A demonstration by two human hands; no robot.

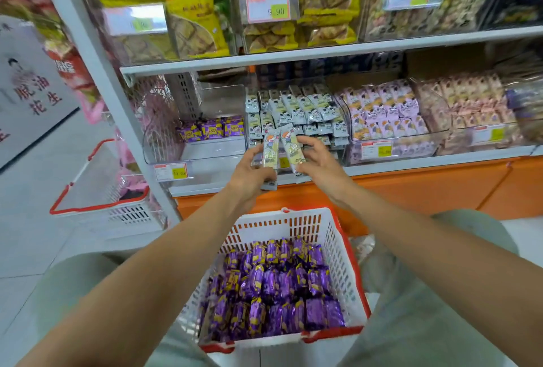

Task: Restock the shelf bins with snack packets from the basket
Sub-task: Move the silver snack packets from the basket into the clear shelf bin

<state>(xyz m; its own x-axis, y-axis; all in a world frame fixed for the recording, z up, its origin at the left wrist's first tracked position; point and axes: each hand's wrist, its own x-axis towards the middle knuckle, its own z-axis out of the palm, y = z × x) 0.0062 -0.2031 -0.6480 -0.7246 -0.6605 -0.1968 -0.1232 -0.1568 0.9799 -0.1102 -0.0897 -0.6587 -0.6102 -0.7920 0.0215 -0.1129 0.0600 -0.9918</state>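
Legible print: one sign, two price tags.
White sign board (35, 93), far left: large red characters 脱油花生. Upper price tag (269, 8), on a bin front on the upper shelf (323, 51): 9.90 on a green patch. Lower price tag (173, 172), left end of the lower shelf (426, 163): begins 23, remainder blurred. Lettering on the snack packets (282, 149) in left hand (249, 169) and right hand (320, 161): too blurred to read.

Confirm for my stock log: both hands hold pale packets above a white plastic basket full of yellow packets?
No: head view shows purple foil packets in the white plastic basket, not yellow. Left hand and right hand do hold pale packets.
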